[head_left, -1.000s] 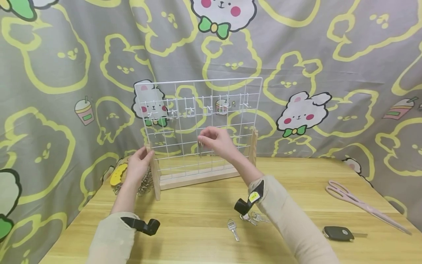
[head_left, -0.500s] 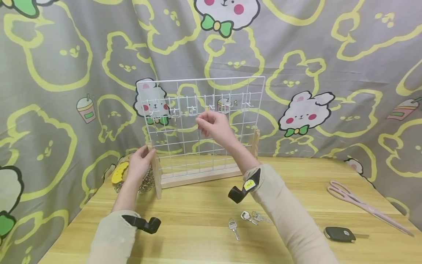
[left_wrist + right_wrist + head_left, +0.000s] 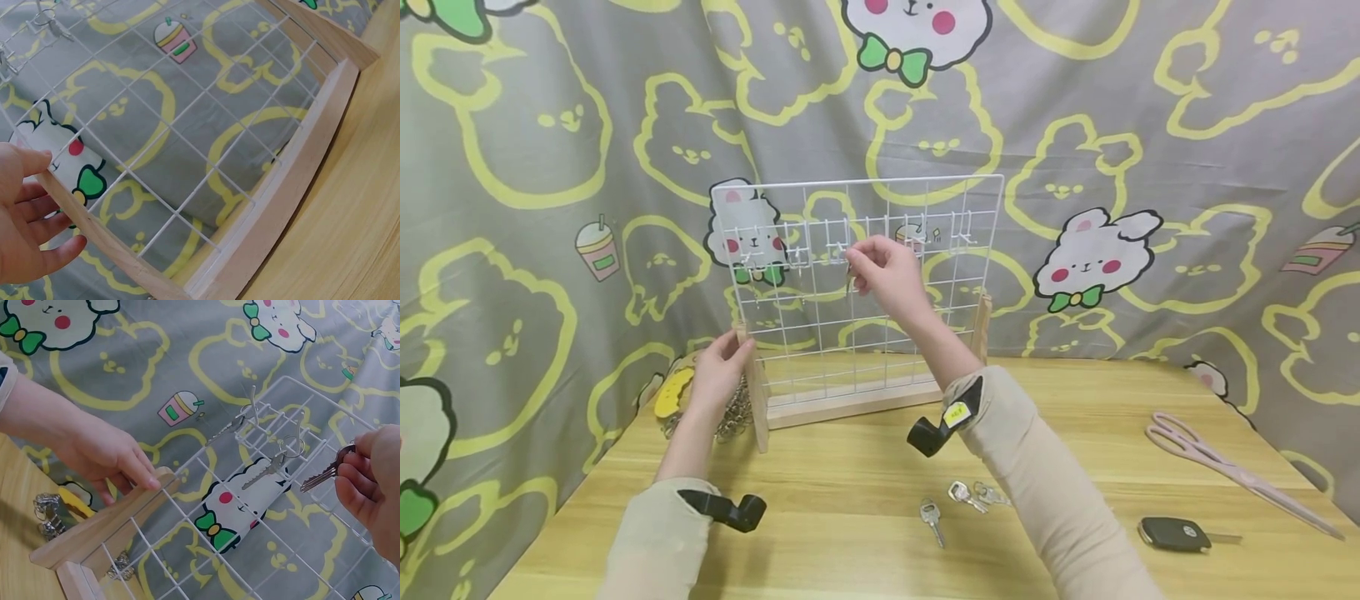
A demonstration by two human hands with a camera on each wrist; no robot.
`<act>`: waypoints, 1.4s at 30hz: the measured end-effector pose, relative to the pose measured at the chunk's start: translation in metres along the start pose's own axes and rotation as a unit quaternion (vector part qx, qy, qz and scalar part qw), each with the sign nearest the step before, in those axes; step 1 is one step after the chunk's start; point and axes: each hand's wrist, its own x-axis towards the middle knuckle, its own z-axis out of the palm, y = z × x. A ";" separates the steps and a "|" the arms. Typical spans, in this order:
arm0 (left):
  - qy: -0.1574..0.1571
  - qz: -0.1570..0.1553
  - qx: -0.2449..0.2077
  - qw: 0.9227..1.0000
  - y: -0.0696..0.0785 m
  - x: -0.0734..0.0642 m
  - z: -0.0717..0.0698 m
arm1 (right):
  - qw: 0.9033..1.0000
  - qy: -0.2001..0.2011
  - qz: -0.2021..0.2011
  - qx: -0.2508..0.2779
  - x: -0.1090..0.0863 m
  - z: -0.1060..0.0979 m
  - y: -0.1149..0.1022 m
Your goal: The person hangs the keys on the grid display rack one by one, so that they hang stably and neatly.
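Observation:
A white wire grid rack [image 3: 857, 181] in a wooden stand [image 3: 857, 406] stands upright on the table, with a row of white hooks along its upper part. My left hand [image 3: 718, 371] holds the stand's left wooden post [image 3: 106, 240], thumb on one side and fingers on the other. Between thumb and fingertips my right hand [image 3: 889, 275] pinches a metal key [image 3: 320, 480], close in front of a hook near the grid's middle. In the right wrist view two keys hang by rings on the leftmost hooks, one key [image 3: 265, 472] nearer and another key [image 3: 231, 427] farther.
Several loose keys [image 3: 931, 522] lie on the table [image 3: 820, 517] in front of the rack. At right are a black car key [image 3: 1172, 533] and pink scissors [image 3: 1240, 475]. A yellow item [image 3: 672, 394] and tangled metal rings [image 3: 735, 417] lie behind my left hand.
My right hand has risen with the key from the grid's lower middle to the hook row. My left hand stays on the post.

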 end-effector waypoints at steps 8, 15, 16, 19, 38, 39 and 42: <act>-0.001 -0.004 -0.003 1.000 0.000 -0.001 0.000 | 1.000 0.019 0.000 0.005 0.003 0.005 0.001; 0.000 -0.005 -0.001 1.000 0.001 -0.001 0.001 | 1.000 0.022 0.001 -0.005 0.004 0.005 0.001; 0.000 -0.005 -0.001 1.000 0.001 -0.001 0.001 | 1.000 0.022 0.000 -0.005 0.004 0.005 0.001; 0.001 -0.003 -0.003 1.000 0.002 -0.001 0.000 | 1.000 0.022 -0.002 -0.007 0.005 0.006 0.000; 0.000 -0.006 0.001 1.000 0.001 -0.001 0.001 | 0.999 0.003 0.035 -0.040 -0.003 0.002 0.019; 0.000 -0.006 0.001 1.000 0.001 -0.002 0.001 | 0.998 0.003 0.040 -0.041 -0.005 0.001 0.021; 0.000 -0.006 0.003 1.000 0.001 -0.002 0.001 | 0.998 -0.004 0.049 -0.038 -0.010 -0.002 0.029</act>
